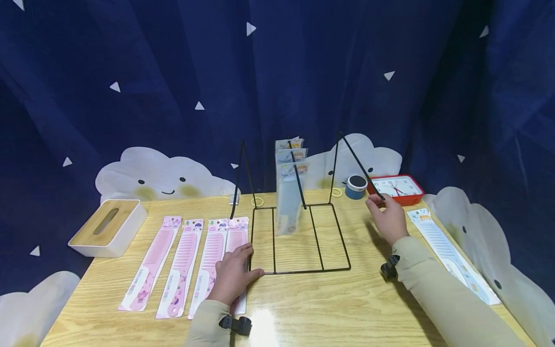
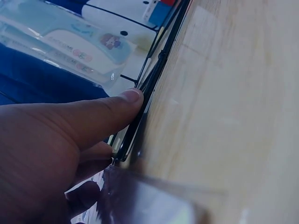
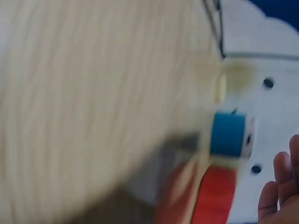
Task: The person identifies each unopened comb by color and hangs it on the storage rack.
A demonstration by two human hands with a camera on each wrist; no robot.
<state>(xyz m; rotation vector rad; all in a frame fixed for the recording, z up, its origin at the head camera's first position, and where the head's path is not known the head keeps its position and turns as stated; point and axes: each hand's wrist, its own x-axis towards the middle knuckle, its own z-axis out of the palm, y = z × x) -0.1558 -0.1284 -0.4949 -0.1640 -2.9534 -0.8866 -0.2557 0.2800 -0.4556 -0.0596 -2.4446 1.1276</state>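
A black wire rack (image 1: 299, 273) stands on the table with three slanting arms. Several packaged blue combs (image 1: 289, 193) hang on its middle arm; the outer two are bare. At the rack's front left corner my left hand (image 1: 234, 274) holds the base, thumb against the front wire and fingers by the side wire. In the left wrist view its thumb (image 2: 126, 100) lies along the black bar. My right hand (image 1: 388, 219) is at the lower end of the right arm, which overlaps its fingers. Those fingers (image 3: 282, 182) look loosely bent in the right wrist view, with nothing seen between them.
Several packaged pink combs (image 1: 179, 270) lie left of the rack, the nearest beside my left hand. A tissue box (image 1: 130, 226) stands at far left. Behind my right hand are a blue speaker-like cylinder (image 1: 355, 192) and a red clock (image 1: 409, 198). Another packaged blue comb (image 1: 451, 255) lies right.
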